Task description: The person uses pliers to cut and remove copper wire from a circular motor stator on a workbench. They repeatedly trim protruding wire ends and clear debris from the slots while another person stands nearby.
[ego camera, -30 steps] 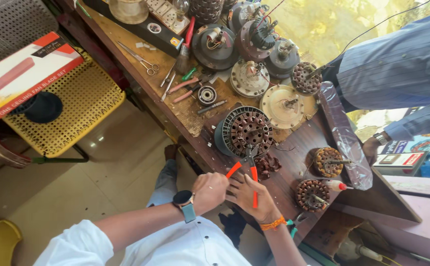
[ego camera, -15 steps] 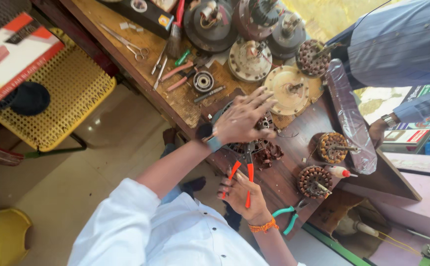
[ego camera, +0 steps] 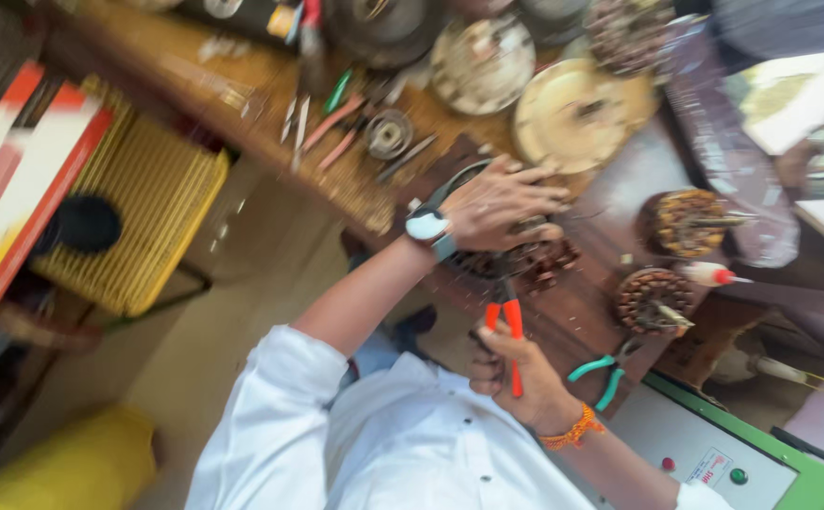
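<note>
Right now your left hand (ego camera: 501,203) lies spread, palm down, over the wound stator (ego camera: 516,255) at the near edge of the worktop (ego camera: 355,179), pinning it rather than gripping it. Your right hand (ego camera: 516,373) is closed around the orange-handled pliers (ego camera: 506,326), whose nose points up at the stator's near side, just under your left wrist and watch (ego camera: 426,227).

The main risk is a slip. If the nose jumps off a winding under force, it travels straight toward your left fingers or wrist, since they sit right in its line. The stator also sits close to the worktop's edge; a hard pull toward you could drag it off onto your lap or the floor, because a flat palm gives little hold sideways. The view is blurred, so I cannot tell whether the pliers actually bite anything yet.

Loose things crowd the area: teal pliers (ego camera: 605,373) beside your right hand, two smaller wound cores (ego camera: 657,297) to the right, hand tools (ego camera: 336,123) behind. A sudden jerk of either elbow could knock these off.
</note>
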